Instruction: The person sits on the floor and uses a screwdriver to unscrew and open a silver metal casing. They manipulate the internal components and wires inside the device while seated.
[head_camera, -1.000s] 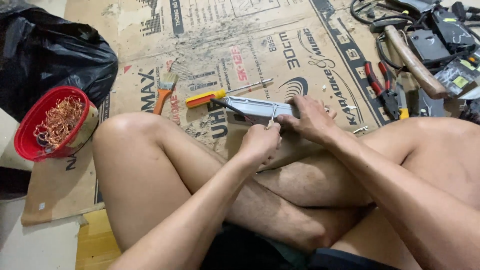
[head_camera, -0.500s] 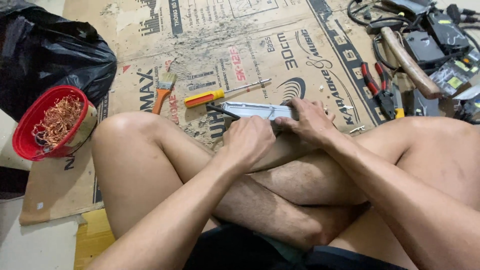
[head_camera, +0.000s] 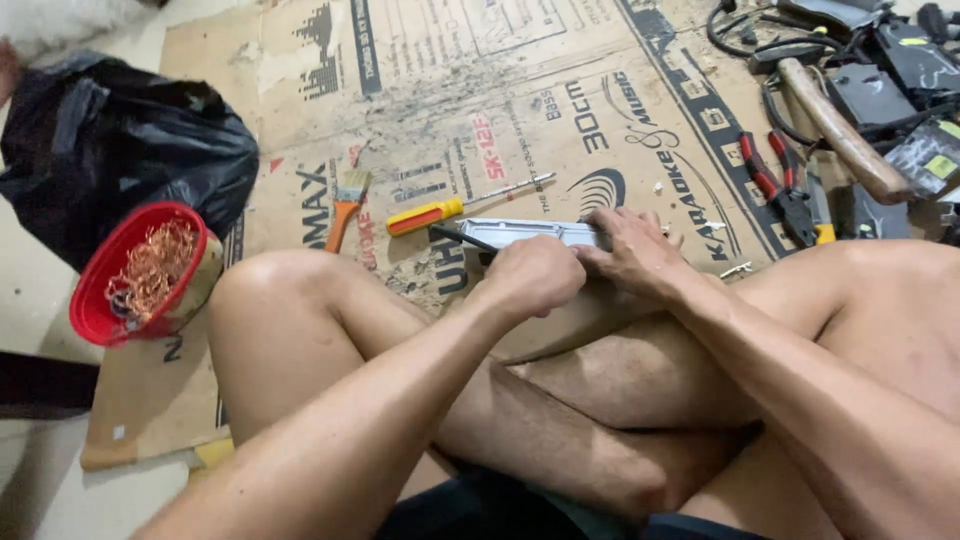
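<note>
Flattened cardboard (head_camera: 560, 90) covers the floor. Leftmost, a red bowl (head_camera: 100, 300) holds copper wire; a yellow-handled screwdriver (head_camera: 440, 212) lies nearby. Left hand (head_camera: 530, 278) fists a dark tool against the grey metal piece (head_camera: 520, 232); right hand (head_camera: 630, 250) clasps it over the shin.

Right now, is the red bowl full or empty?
Partly full. The red bowl holds a loose tangle of copper wire that covers most of its inside, and it sits tilted on the cardboard.

Both hands (head_camera: 585, 265) clasp a grey metal piece (head_camera: 520, 232).
</note>
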